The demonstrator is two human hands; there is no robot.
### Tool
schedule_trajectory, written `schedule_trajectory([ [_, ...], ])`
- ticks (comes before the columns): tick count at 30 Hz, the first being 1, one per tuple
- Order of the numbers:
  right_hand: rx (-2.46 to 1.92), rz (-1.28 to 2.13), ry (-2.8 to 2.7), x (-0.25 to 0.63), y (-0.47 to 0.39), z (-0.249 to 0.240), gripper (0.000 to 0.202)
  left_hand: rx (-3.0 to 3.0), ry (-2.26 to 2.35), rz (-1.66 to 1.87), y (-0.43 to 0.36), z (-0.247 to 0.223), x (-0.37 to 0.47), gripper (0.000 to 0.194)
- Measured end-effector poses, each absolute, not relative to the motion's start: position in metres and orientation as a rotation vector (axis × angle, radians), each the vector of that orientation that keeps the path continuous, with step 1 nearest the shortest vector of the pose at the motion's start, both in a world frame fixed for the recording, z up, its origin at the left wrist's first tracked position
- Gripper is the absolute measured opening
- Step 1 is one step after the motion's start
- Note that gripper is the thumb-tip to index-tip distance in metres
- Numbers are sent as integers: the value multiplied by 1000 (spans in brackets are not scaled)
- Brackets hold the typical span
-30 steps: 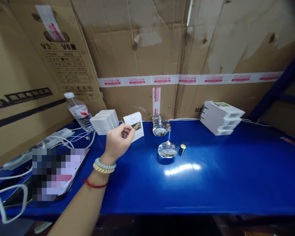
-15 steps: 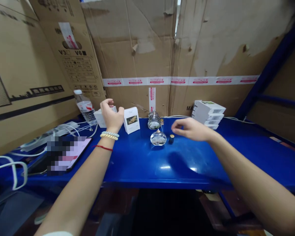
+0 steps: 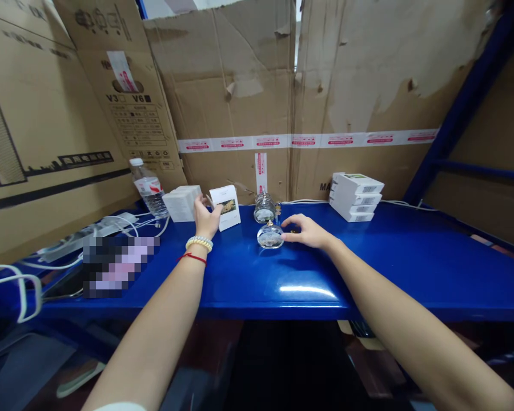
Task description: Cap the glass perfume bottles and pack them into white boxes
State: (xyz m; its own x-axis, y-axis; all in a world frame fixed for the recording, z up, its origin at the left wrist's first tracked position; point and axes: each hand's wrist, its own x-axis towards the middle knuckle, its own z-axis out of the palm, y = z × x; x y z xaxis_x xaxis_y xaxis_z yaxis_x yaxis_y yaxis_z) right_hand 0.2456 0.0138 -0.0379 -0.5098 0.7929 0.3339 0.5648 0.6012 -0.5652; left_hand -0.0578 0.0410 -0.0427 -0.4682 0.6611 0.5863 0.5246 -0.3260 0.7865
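Observation:
My left hand (image 3: 208, 218) is at the left edge of an upright white box (image 3: 228, 212) with a picture on its front, thumb and fingers apart around that edge. My right hand (image 3: 305, 231) reaches in beside a clear oval glass bottle (image 3: 270, 236), its thumb and fingers parted at the bottle's right side. A small gold-topped cap (image 3: 293, 232) is mostly hidden behind the right hand. Behind the oval bottle, more glass bottles (image 3: 264, 209) stand in a row, with small gold pieces (image 3: 278, 210) beside them.
White boxes (image 3: 182, 204) stand at the left beside a water bottle (image 3: 148, 188). Farther left lie cables, a power strip (image 3: 107, 228) and a blurred-out phone (image 3: 122, 265). Stacked white boxes (image 3: 355, 197) sit at the right on the blue table (image 3: 394, 257). Cardboard (image 3: 240, 114) walls the back.
My left hand has come down to the upright box, which is turned slightly. My right hand has moved left, from right of the cap to the oval bottle's side. The view has shifted slightly.

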Motion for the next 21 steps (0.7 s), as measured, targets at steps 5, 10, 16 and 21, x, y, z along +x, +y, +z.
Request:
schedule_trajectory([
  [5,-1098,404,-2380,238,13,-42,45,1639,1883,1573,42,-43,-61,60],
  [10,-1106,347,-2453,238,15,-41,31,1780,1956,1391,38,-40,-58,43],
  [16,-1173,302,-2430,242,19,-40,30,1862,1829,1366,30,-40,-50,55],
  [21,-1256,267,-2411,241,19,-39,30,1842,1556,1528,30,-42,-45,70],
])
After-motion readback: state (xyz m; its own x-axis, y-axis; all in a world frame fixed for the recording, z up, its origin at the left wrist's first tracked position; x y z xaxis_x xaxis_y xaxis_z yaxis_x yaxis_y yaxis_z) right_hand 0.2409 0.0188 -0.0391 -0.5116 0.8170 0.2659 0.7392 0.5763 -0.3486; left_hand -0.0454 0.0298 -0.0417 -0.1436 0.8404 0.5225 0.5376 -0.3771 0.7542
